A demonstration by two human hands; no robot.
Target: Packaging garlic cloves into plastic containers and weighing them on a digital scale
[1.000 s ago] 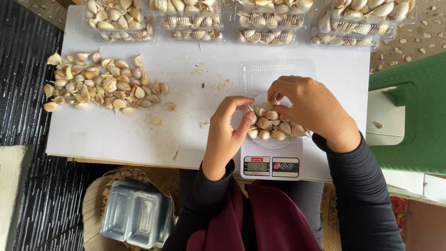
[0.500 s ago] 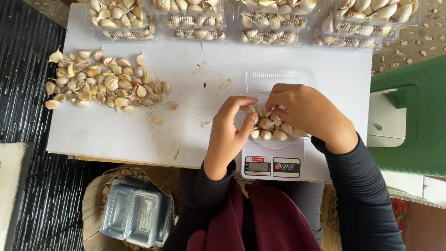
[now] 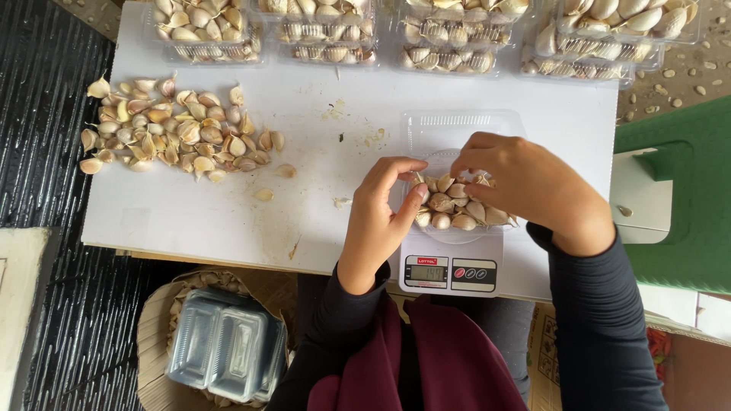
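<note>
While the right hand (image 3: 525, 183) covers it, the tray (image 3: 457, 129) stays half hidden.

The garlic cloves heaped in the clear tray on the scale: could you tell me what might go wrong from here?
The garlic cloves are heaped high, so some may roll off over the clear tray rim. Both the left hand and right hand touch the heap, so pressure may skew the scale reading.
</note>
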